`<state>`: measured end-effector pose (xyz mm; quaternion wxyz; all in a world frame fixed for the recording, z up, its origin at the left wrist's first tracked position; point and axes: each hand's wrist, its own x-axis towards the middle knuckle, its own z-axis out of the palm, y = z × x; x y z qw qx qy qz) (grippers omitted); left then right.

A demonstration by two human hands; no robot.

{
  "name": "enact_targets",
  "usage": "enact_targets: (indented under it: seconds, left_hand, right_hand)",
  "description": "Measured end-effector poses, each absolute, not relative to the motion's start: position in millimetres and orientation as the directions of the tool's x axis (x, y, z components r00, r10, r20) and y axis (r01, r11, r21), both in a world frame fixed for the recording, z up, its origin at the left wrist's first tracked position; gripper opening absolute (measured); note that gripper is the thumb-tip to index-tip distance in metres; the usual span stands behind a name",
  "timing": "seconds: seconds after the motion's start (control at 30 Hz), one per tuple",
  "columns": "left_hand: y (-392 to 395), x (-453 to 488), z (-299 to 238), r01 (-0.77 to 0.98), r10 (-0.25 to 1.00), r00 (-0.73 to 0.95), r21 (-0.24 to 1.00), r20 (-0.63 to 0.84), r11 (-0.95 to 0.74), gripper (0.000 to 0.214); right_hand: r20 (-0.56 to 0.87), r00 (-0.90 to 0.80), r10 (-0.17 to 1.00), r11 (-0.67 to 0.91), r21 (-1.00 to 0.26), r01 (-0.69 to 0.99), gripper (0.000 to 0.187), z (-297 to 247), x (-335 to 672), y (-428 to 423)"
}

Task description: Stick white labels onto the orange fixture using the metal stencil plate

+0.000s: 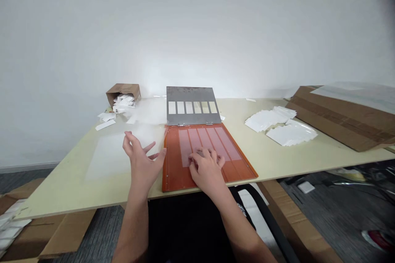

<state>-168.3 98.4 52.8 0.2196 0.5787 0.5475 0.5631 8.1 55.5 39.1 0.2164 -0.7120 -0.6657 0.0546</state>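
A hinged jig lies in front of me: an orange base board (173, 160) with long grooves, and a grey metal lid (191, 93) raised behind it with a row of rectangular cutouts. Several pale translucent strips (226, 146) lie side by side on the base board. My right hand (206, 168) rests over these strips, its bent fingers apart and fingertips down on them; what lies under the fingertips is hidden. Beside the board's left edge, my left hand (143, 162) is raised with fingers spread, holding nothing. Under it is a stack of translucent sheets (108, 152).
At the back left, a small cardboard box (123, 88) on its side spills white pieces (105, 124). Fanned white cards (291, 132) lie to the right, near a large cardboard box (336, 117). Another open carton (68, 232) stands below the table (68, 189) at left.
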Motion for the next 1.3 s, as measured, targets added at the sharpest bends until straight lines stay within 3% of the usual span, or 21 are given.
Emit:
enact_targets:
  seconds: [0.13, 0.27, 0.47, 0.57, 0.67, 0.87, 1.3]
  left_hand:
    - [99.2, -168.3, 50.2, 0.332, 0.881, -0.248, 0.889, 0.404, -0.315, 0.105]
    - [101.0, -168.0, 47.7, 0.287, 0.863, -0.272, 0.892, 0.427, -0.351, 0.106]
    - [102.3, -166.1, 46.0, 0.206, 0.842, -0.326, 0.901, 0.431, -0.381, 0.109]
    - [99.7, -163.9, 49.1, 0.16, 0.84, -0.354, 0.911, 0.411, -0.379, 0.11]
    - [97.0, -162.3, 52.9, 0.087, 0.847, -0.361, 0.919, 0.39, -0.385, 0.108]
    - [95.9, -161.6, 56.8, -0.008, 0.855, -0.374, 0.921, 0.359, -0.39, 0.107]
    - [94.4, -162.2, 58.2, 0.015, 0.842, -0.359, 0.905, 0.402, -0.425, 0.108]
  right_hand:
    - [0.211, 0.1, 0.972, -0.013, -0.378, 0.926, 0.029, 38.3, 8.7, 56.3]
    - [0.219, 0.102, 0.97, -0.006, -0.402, 0.916, 0.029, 40.0, 8.3, 55.9]
    - [0.305, 0.049, 0.951, 0.145, -0.58, 0.802, 0.018, 51.0, -11.3, 56.9]
    - [0.3, -0.016, 0.954, 0.215, -0.646, 0.733, 0.023, 58.9, -28.3, 64.6]
    - [0.286, -0.025, 0.958, 0.223, -0.688, 0.691, 0.03, 64.9, -40.2, 74.1]
    - [0.263, 0.0, 0.965, 0.2, -0.734, 0.649, 0.018, 65.2, -43.5, 79.8]
    - [0.256, -0.022, 0.966, 0.219, -0.779, 0.588, 0.013, 62.0, -43.9, 81.1]
